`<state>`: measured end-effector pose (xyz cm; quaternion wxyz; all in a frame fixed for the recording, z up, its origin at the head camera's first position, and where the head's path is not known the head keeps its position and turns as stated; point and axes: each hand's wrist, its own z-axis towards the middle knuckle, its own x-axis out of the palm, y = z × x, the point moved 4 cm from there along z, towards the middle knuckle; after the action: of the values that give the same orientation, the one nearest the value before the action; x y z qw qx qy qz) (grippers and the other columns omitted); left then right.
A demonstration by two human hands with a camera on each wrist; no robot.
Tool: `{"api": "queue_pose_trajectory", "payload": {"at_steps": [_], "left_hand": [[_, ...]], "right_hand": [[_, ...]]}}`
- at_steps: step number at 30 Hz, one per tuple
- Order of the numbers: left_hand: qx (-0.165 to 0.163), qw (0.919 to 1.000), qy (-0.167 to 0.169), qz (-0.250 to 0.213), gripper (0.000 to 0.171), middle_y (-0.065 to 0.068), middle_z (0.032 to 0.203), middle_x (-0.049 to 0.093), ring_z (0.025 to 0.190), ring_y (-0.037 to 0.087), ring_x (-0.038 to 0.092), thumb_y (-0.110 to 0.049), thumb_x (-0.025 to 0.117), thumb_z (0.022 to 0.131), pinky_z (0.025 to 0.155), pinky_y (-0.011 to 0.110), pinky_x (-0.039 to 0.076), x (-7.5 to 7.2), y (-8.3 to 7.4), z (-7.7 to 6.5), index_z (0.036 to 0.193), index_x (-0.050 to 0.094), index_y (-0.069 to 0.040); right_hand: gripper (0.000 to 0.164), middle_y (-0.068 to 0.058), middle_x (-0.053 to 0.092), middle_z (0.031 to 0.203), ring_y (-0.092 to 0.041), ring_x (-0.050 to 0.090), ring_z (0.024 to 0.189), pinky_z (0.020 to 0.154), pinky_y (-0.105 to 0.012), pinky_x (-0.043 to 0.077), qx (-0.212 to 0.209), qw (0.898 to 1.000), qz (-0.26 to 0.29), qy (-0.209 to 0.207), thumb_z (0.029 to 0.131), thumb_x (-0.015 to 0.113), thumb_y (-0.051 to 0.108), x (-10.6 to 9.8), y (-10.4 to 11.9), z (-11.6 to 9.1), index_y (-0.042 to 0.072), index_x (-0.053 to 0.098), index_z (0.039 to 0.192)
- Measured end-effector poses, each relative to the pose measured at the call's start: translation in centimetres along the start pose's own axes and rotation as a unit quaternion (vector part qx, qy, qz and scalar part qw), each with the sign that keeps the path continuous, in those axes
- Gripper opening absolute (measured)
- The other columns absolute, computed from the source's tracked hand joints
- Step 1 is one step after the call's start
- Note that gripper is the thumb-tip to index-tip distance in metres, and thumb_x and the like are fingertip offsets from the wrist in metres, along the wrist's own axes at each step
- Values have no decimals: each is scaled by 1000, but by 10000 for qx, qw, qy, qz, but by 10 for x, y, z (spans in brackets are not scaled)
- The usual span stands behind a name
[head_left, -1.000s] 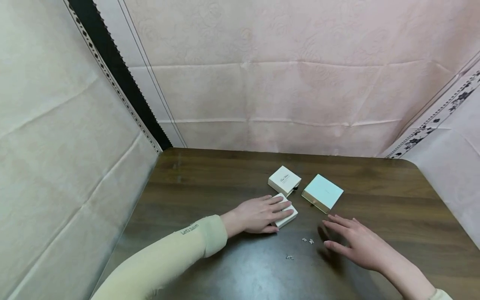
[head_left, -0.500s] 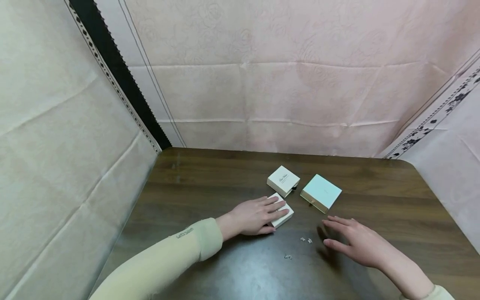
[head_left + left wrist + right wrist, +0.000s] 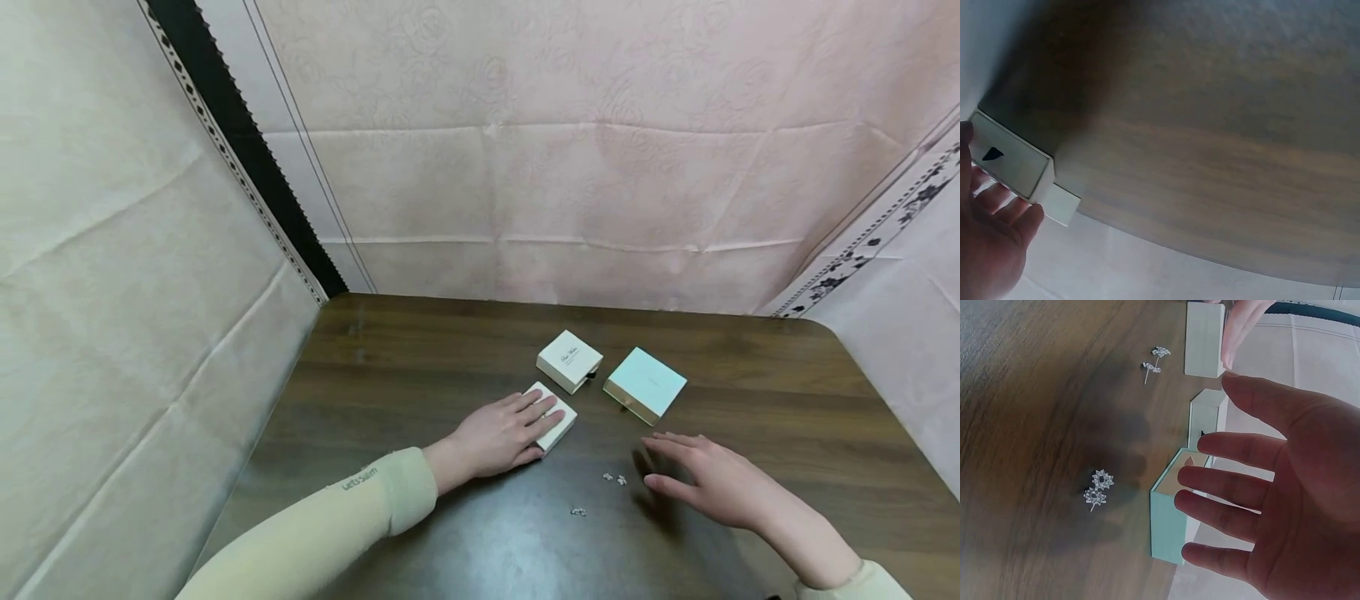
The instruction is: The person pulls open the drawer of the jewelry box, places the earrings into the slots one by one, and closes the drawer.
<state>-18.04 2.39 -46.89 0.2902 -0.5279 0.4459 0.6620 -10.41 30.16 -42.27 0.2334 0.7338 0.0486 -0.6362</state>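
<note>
My left hand (image 3: 491,437) lies palm down over a small white box (image 3: 558,427), its fingers stretched across the top and the thumb at the near edge. In the left wrist view, a dark ribbon tab shows on the end of this white box (image 3: 1013,156). My right hand (image 3: 712,483) hovers above the table on the right, fingers loosely extended and nothing in it. Below it in the right wrist view are a pair of flower-shaped stud earrings (image 3: 1099,486) and a second sparkling pair of stud earrings (image 3: 1155,359).
A second white box (image 3: 568,360) with lettering stands behind the first. To its right is a mint-green drawer box (image 3: 647,382) with a gold-toned side. The brown wooden table (image 3: 420,350) ends at a pale cloth backdrop (image 3: 562,183).
My left hand has slid the white box a short way to the left, widening the gap to the mint-green box. My right hand has barely moved, and the earrings lie where they were.
</note>
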Motion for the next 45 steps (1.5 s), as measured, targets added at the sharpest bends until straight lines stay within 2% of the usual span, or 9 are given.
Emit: {"api": "queue_pose_trajectory", "payload": {"at_steps": [8, 14, 17, 20, 25, 30, 35, 41, 45], "left_hand": [[-682, 9976, -62, -86, 63, 8, 165, 48, 152, 27, 47, -49, 54, 111, 121, 38, 42, -4, -7, -3, 164, 46, -15], [-1193, 9926, -212, 13, 60, 6, 162, 52, 149, 26, 51, -49, 55, 109, 118, 39, 46, -4, -14, 1, 161, 51, -17], [-1344, 9908, -170, 20, 60, 6, 162, 53, 148, 26, 52, -49, 56, 109, 117, 39, 46, -6, -17, 3, 160, 52, -17], [-1359, 9907, -63, 98, 61, 6, 162, 53, 148, 25, 52, -50, 55, 109, 118, 40, 45, -7, -16, 5, 161, 51, -18], [-979, 9946, 164, 286, 66, 5, 165, 49, 150, 23, 49, -56, 52, 109, 121, 42, 42, -11, -7, 8, 164, 45, -20], [-140, 9976, 623, 282, 70, 3, 173, 35, 159, 20, 36, -59, 47, 110, 127, 40, 33, -14, 6, 14, 170, 32, -27], [524, 9929, 1050, 215, 70, 1, 177, 26, 162, 19, 26, -59, 47, 110, 129, 40, 29, -18, 12, 17, 172, 25, -34], [1003, 9848, 1294, 579, 69, 0, 177, 25, 162, 17, 28, -55, 52, 109, 127, 38, 32, -18, 17, 15, 171, 26, -38], [1127, 9843, 1230, 578, 65, 1, 176, 28, 161, 17, 30, -51, 52, 110, 126, 37, 34, -17, 19, 15, 170, 30, -37]], "right_hand": [[57, -25, 65, 142, -48, 64, 128, 97, -65, 54, 36, 9998, 100, 145, 100, 74, 46, 1, 3, 5, 7, 69, 141], [59, -27, 64, 143, -49, 64, 128, 98, -66, 53, 55, 9996, 121, 239, 100, 73, 47, -1, 0, 8, 6, 69, 142], [59, -28, 64, 142, -50, 64, 127, 98, -67, 53, 37, 9997, 103, 216, 100, 72, 48, -2, 0, 8, 6, 69, 142], [58, -28, 65, 142, -49, 65, 127, 98, -66, 53, 10, 9998, 71, 165, 100, 73, 48, -3, 1, 9, 6, 69, 141], [59, -27, 65, 142, -49, 65, 127, 98, -66, 54, -12, 9999, 60, 104, 100, 73, 49, -5, 4, 11, 8, 69, 141], [58, -25, 66, 142, -48, 64, 128, 98, -66, 54, -33, 10000, 41, 79, 99, 75, 48, -5, 7, 14, 8, 70, 141], [56, -24, 67, 140, -47, 65, 128, 98, -65, 54, -176, 9998, 58, 28, 99, 75, 46, -3, 12, 17, 8, 71, 140], [53, -21, 68, 140, -45, 65, 128, 100, -63, 54, -323, 9994, 86, -28, 100, 74, 44, -3, 20, 23, 8, 71, 139], [53, -19, 68, 140, -43, 65, 128, 100, -63, 54, -350, 9994, 69, -37, 100, 74, 44, -2, 24, 26, 8, 71, 139]]}}
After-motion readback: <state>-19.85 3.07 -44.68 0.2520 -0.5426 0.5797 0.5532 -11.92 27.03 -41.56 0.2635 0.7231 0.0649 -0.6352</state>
